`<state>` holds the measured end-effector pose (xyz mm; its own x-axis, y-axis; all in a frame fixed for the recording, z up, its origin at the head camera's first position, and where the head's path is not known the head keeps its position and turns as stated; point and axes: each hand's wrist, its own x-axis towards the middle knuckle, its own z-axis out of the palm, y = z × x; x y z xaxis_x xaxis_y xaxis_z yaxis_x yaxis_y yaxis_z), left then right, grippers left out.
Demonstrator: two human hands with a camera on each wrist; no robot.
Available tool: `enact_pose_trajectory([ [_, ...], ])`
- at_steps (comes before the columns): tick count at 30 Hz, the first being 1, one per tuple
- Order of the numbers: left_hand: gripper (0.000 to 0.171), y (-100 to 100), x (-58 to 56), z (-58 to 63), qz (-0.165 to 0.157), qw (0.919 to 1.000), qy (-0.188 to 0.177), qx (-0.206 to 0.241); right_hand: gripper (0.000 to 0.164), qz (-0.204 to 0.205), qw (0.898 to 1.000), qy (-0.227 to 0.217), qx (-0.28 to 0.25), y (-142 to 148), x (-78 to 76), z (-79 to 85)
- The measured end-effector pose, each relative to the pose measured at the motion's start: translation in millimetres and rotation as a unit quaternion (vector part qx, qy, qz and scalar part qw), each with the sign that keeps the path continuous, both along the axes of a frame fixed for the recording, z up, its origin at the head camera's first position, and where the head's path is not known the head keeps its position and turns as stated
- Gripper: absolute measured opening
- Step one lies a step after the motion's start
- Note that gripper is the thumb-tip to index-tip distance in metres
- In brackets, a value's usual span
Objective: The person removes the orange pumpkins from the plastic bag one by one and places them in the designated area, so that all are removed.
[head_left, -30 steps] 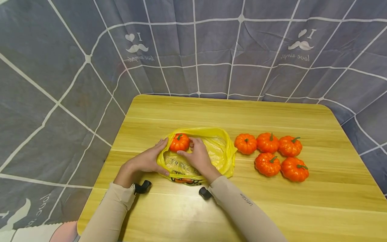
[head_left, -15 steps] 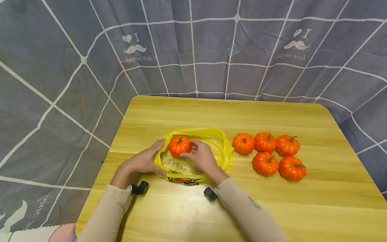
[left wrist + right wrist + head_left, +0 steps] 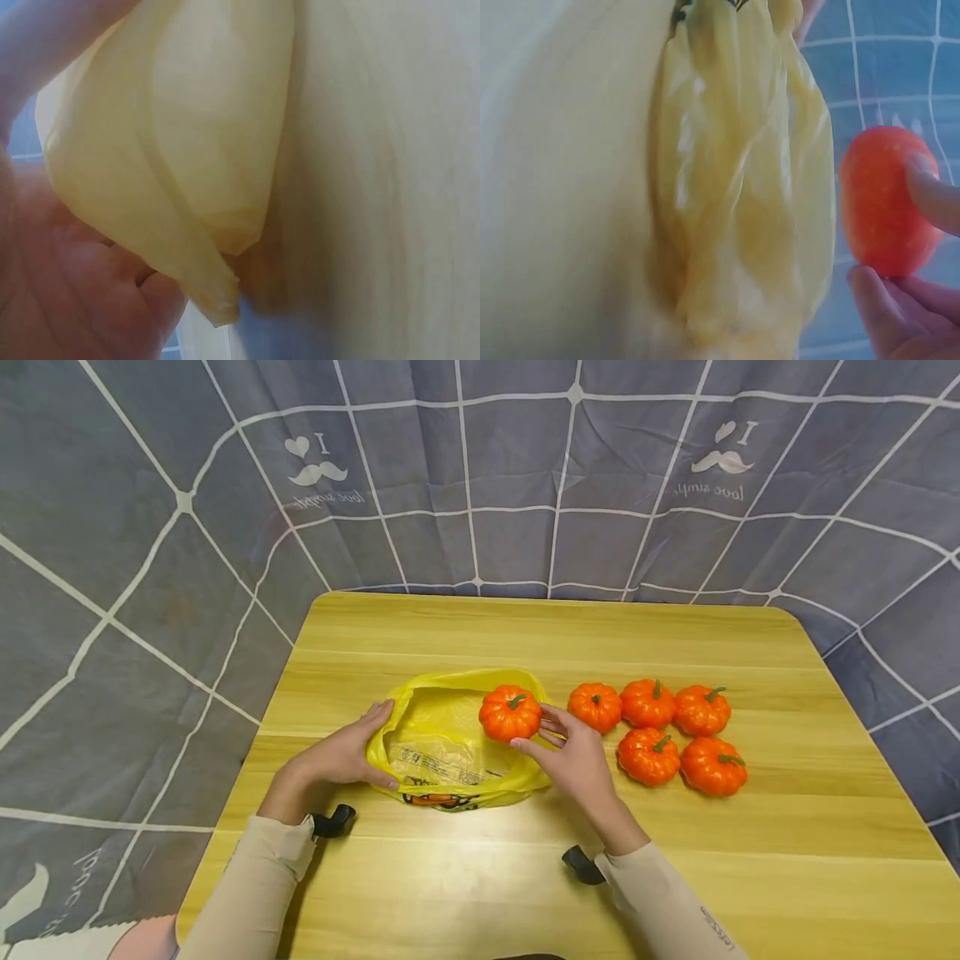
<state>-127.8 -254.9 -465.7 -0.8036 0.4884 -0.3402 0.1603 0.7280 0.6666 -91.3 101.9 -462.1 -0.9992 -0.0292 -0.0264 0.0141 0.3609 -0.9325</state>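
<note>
My right hand pinches a small orange pumpkin with a green stem between thumb and fingers. It is held over the right part of the mouth of a yellow plastic bag. In the right wrist view the pumpkin is beside the bag's opening, outside the bag. My left hand holds the bag's left edge, thumb at the front rim and fingers at the back. The bag's mouth gapes wide, and its printed inside shows. In the left wrist view the bag hides part of the fingers.
Several more orange pumpkins stand in two rows to the right of the bag, the nearest pumpkin close to my right fingers. All rest on a wooden table. A grey checked curtain hangs behind and to the left.
My right hand has brought the pumpkin up and to the right, from the left side inside the bag to above its right rim. The left hand stays on the bag's left edge.
</note>
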Motion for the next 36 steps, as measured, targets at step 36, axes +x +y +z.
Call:
enact_pose_trajectory([
  [36,0.132,4,-0.9,0.3,-0.010,0.9998,0.013,-0.014,0.058,-0.070,0.923,0.115,0.360,75,50.8,-21.9],
])
